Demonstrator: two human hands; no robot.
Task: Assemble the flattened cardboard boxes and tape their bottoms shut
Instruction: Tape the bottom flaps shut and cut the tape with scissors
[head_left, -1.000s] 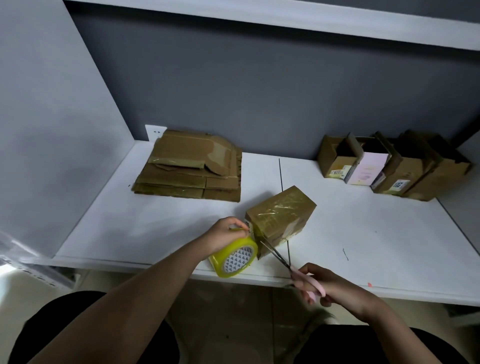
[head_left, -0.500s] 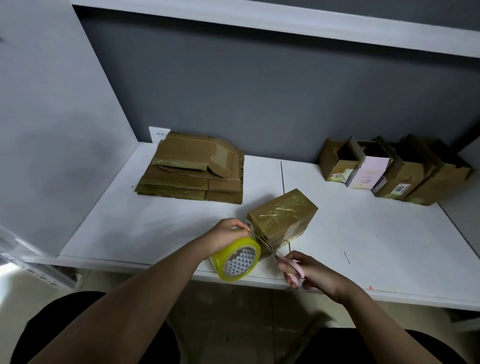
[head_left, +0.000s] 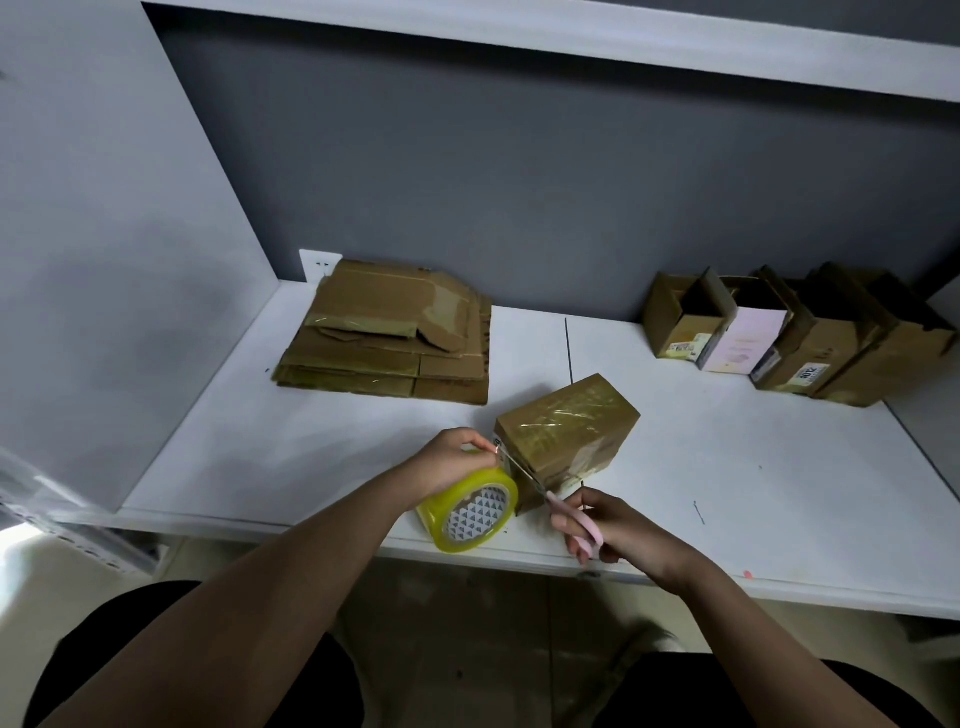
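- Change since one second ago: the right hand (head_left: 618, 525) has moved up and left toward the box, bringing the scissors (head_left: 550, 499) in close; the blades now lie along the near-left face of the assembled box (head_left: 569, 431), their tips reaching the pinched fingers of the left hand (head_left: 452, 457). Earlier the scissors sat lower, clear of the box edge.
- The left hand, the tape roll and the box have stayed nearly where they were.
- Left hand: fingers curled, thumb and forefinger pinching at the top of the tape roll (head_left: 475, 512), beside the box's near corner. A strip of tape appears to run from roll to box, though the film is too clear to confirm.
- Right hand: fingers curled through the pink scissor handles, gripping them.
- Tape roll: broad ring of glossy yellowish film; its inner face shows a white and grey triangle pattern. It stands on edge at the front of the white table (head_left: 753, 467), touching the box.
- Assembled box: small brown corrugated block at centre table, upper face covered in shiny, wrinkled film.
- Flattened boxes (head_left: 389, 338): a matt brown stack with ragged edges, rear left, well apart from the hands.
- Finished boxes (head_left: 789, 338): a row at rear right, lying with flaps open, some with labels.
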